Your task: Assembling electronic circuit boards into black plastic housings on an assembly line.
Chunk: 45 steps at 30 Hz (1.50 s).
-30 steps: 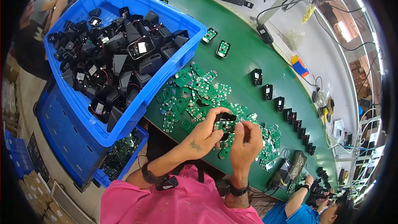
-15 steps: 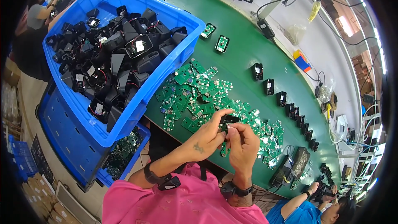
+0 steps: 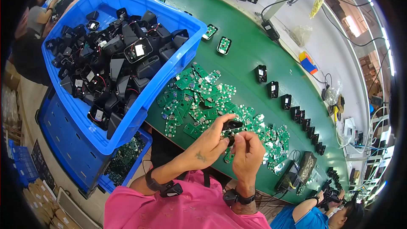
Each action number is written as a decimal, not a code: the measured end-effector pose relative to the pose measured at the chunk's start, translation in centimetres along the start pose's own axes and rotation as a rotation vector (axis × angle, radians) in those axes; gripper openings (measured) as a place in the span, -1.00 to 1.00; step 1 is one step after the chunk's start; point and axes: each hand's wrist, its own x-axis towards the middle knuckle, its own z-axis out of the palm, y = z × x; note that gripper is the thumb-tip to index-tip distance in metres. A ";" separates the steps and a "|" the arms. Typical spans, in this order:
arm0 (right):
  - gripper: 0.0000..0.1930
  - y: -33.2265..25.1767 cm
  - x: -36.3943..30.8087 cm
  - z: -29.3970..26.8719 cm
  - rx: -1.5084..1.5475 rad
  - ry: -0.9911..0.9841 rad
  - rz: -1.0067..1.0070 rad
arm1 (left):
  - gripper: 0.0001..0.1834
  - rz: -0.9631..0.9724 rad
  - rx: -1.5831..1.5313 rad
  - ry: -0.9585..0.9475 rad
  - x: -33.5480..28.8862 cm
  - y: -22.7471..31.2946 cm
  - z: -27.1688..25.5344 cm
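Note:
My left hand [image 3: 205,147] is closed around a small black plastic housing [image 3: 234,124], held up over the table. Along the near side of the housing shows the edge of a green circuit board [image 3: 229,133]. My right hand [image 3: 247,157] is at its right end, thumb and forefinger pinched together; what lies between them is too small and hidden to make out. Beneath and beyond both hands spreads a loose pile of green circuit boards [image 3: 207,113] on the green table [image 3: 237,76].
A big blue bin [image 3: 180,57] full of black housings [image 3: 116,68] stands at the left. Several black housings [image 3: 273,89] form a row along the table's right. Two cases with boards [image 3: 224,45] lie farther back. A co-worker in a blue shirt [image 3: 292,216] sits at lower right.
My right fingertips have shifted slightly right and down from the housing, and more of the green board's edge shows. My left hand keeps its hold.

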 end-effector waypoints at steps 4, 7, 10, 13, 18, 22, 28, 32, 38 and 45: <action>-0.92 -1.1 0.0 0.0 0.205 0.013 0.118 | -0.39 0.024 0.004 0.014 0.1 0.1 0.0; -0.92 -0.7 0.1 0.2 0.231 0.001 0.013 | -0.39 0.020 0.000 0.004 0.2 0.4 0.1; -0.89 -0.3 0.1 0.2 0.244 0.010 -0.080 | -0.39 -0.213 -0.144 -0.082 0.2 1.5 0.1; -0.92 -0.4 0.2 -0.1 0.142 -0.002 -0.097 | -0.38 -0.141 -0.101 -0.057 0.3 0.6 0.3; -0.98 -0.5 0.6 -0.1 -0.050 0.067 -0.210 | -0.37 0.054 0.076 0.008 0.3 0.3 0.3; -0.99 -0.3 0.7 -1.0 -0.104 -0.006 -0.137 | -0.37 0.050 0.081 0.004 0.4 1.0 -0.4; -0.96 -1.0 1.1 -1.4 0.011 -0.096 -0.087 | -0.36 0.042 0.100 -0.005 0.6 1.3 -0.5; -0.93 -0.9 0.9 -0.9 0.101 -0.091 -0.080 | -0.36 0.041 0.070 -0.011 0.6 0.9 -0.2; -0.90 -0.5 0.9 -0.3 0.176 0.031 -0.104 | -0.38 -0.059 -0.019 -0.025 0.8 0.9 0.0; -0.97 -1.1 1.1 -0.8 -0.146 0.079 -0.200 | -0.37 0.181 0.196 0.042 0.9 0.3 0.1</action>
